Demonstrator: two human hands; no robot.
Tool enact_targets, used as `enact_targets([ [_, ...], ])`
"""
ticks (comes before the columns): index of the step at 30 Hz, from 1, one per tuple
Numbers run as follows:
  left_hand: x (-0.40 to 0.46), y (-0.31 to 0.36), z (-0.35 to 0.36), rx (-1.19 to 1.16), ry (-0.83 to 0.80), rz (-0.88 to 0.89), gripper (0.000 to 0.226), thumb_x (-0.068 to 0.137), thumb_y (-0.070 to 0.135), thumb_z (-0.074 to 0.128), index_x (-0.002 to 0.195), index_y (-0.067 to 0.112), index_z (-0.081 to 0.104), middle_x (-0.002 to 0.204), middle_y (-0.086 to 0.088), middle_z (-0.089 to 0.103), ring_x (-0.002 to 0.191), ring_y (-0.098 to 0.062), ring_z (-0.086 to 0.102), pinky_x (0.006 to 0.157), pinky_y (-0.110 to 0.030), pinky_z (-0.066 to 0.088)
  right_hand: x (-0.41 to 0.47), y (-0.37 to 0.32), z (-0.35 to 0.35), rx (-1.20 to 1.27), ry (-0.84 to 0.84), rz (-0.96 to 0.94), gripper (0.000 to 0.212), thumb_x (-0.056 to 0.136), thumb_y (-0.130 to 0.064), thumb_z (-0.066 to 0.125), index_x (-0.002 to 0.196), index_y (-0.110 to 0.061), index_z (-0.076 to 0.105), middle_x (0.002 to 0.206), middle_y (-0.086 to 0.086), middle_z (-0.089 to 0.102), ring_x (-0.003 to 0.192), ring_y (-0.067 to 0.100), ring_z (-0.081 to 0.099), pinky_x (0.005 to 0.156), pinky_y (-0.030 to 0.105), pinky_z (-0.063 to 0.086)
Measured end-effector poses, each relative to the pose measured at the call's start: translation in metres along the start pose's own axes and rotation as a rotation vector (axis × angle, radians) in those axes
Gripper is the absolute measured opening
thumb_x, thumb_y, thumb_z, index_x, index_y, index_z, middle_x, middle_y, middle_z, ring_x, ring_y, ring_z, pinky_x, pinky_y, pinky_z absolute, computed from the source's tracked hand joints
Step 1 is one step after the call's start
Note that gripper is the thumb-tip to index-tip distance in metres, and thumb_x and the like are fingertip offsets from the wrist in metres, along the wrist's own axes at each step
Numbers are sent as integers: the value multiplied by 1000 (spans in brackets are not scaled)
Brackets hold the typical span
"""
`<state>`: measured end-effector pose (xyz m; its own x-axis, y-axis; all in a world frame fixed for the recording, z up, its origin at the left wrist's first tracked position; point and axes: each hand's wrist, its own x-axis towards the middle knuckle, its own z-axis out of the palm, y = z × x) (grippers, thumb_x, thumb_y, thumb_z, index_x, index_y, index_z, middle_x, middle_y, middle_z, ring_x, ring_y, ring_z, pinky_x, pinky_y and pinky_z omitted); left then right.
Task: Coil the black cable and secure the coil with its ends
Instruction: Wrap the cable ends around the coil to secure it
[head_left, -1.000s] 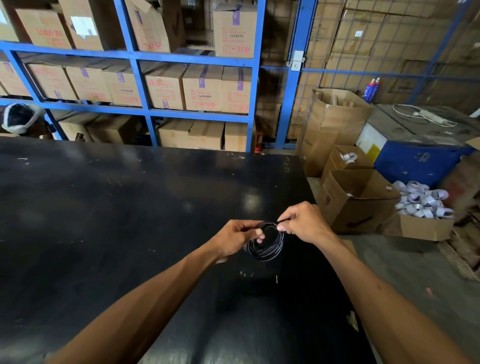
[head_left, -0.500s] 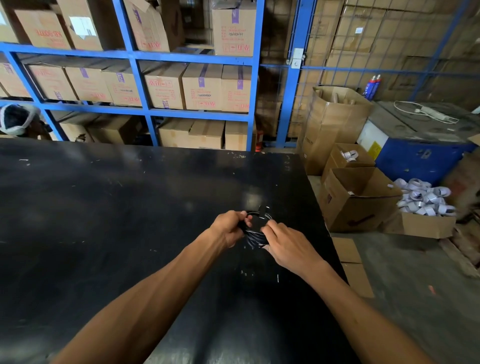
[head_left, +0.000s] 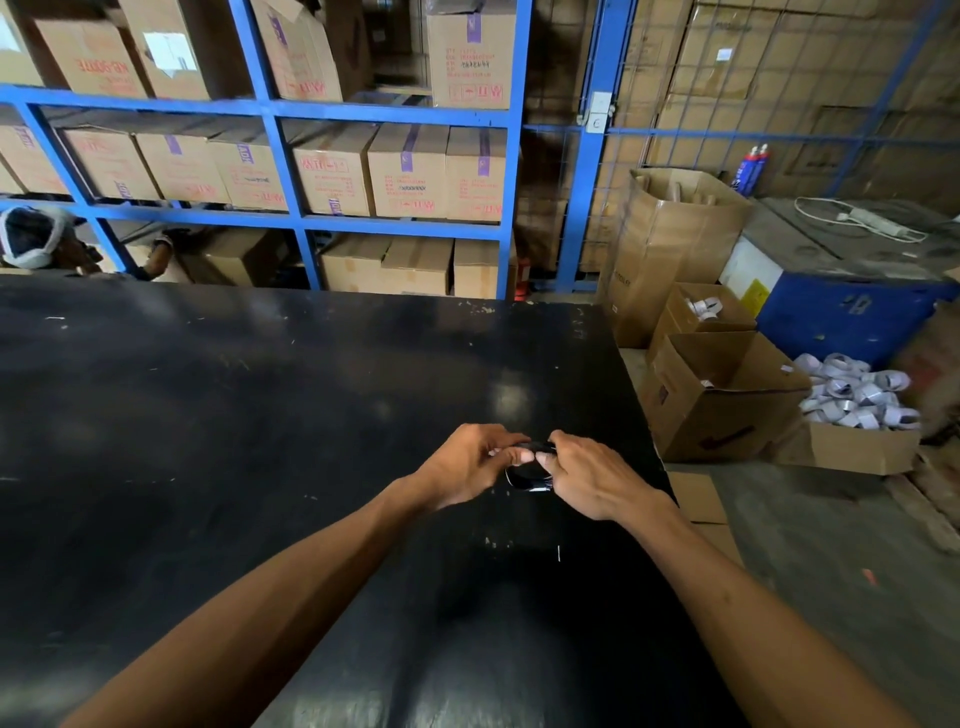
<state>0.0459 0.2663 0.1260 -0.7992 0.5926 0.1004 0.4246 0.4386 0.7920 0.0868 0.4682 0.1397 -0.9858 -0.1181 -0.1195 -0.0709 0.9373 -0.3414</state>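
Coil now squeezed flat between both hands over the table (was an open loop a second ago). Left hand and right hand pinch it closed; probably wrapping the ends, blurry.

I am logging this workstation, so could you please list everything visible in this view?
black cable coil: one, black, pinched between both hands above the table
table: one, black, foreground
shelving rack: one, blue, behind the table
shelved cartons: many, brown, on the rack
open floor boxes: several, brown, right of the table
white rolls: a heap, white, in the rightmost box
spray cans: two, blue, far right
power strip: one, white, on the grey-topped blue unit
left hand: one, gripping the coil
right hand: one, gripping the coil
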Motion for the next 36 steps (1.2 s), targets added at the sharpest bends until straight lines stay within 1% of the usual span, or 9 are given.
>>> enact_targets([
  [3, 7, 7, -3, -133, 48, -134, 23, 96, 32, 65, 99, 14, 78, 81, -14, 70, 71, -19, 61, 72, -41, 52, 4, 3, 3, 161, -48, 52, 27, 104, -49, 38, 96, -26, 49, 86, -1, 60, 76, 16, 62, 59, 32, 43],
  [8, 11, 9, -13, -256, 79, -279, 29, 93, 25, 70, 71, 7, 73, 53, 5, 52, 52, -8, 41, 58, -23, 36, -1, 7, 7, 457, 167, 4, 24, 105, -52, 38, 121, -46, 54, 89, -11, 67, 85, 1, 64, 70, 24, 47],
  [10, 12, 12, -11, -343, 107, -227, 10, 94, 19, 69, 91, 13, 77, 58, 4, 58, 57, -5, 50, 65, -20, 44, 0, 5, 8, 451, 291, -34, 29, 109, -32, 44, 130, -30, 64, 86, -8, 67, 84, 9, 66, 71, 31, 55],
  [12, 14, 16, -8, -389, 135, -164, 39, 96, 14, 67, 133, 24, 62, 68, -1, 63, 67, -2, 58, 78, -13, 48, 2, 4, 6, 428, 349, -5, 26, 106, -17, 51, 124, -16, 70, 85, 0, 69, 83, 17, 66, 71, 32, 54],
  [15, 15, 19, -3, -23, 160, -27, 36, 97, 12, 63, 133, 20, 65, 77, 0, 66, 68, 8, 56, 72, -4, 42, 6, 4, 3, 451, 318, 80, 22, 102, -10, 55, 110, -11, 75, 87, 5, 73, 85, 20, 66, 68, 26, 49],
  [21, 22, 10, 10, 599, -1, 36, 24, 93, 1, 54, 117, 2, 60, 105, -17, 60, 96, -33, 59, 84, -34, 45, 7, 1, 9, 340, 103, 85, 32, 103, -45, 46, 125, -25, 59, 99, -5, 65, 93, 17, 65, 73, 30, 47],
  [24, 23, 6, 13, 592, -44, 36, 23, 90, 0, 55, 111, 1, 62, 104, -15, 62, 94, -32, 60, 80, -31, 42, 6, 6, 20, 37, 199, -94, 36, 108, -32, 46, 141, -16, 47, 105, 6, 70, 93, 24, 70, 79, 40, 58],
  [30, 28, 1, 24, 546, -63, 44, 21, 99, 7, 49, 114, -1, 63, 102, -16, 63, 89, -32, 59, 78, -35, 44, 11, 15, 34, -37, 325, -55, 14, 103, -14, 57, 114, -7, 63, 89, 11, 74, 82, 30, 74, 63, 33, 50],
  [36, 38, -9, 24, 529, -108, -47, 12, 95, 6, 52, 97, -1, 62, 98, -19, 63, 89, -35, 60, 71, -31, 37, 22, 28, 37, 319, 6, 87, 25, 107, -36, 45, 120, -22, 61, 102, 1, 68, 96, 21, 67, 80, 38, 54],
])
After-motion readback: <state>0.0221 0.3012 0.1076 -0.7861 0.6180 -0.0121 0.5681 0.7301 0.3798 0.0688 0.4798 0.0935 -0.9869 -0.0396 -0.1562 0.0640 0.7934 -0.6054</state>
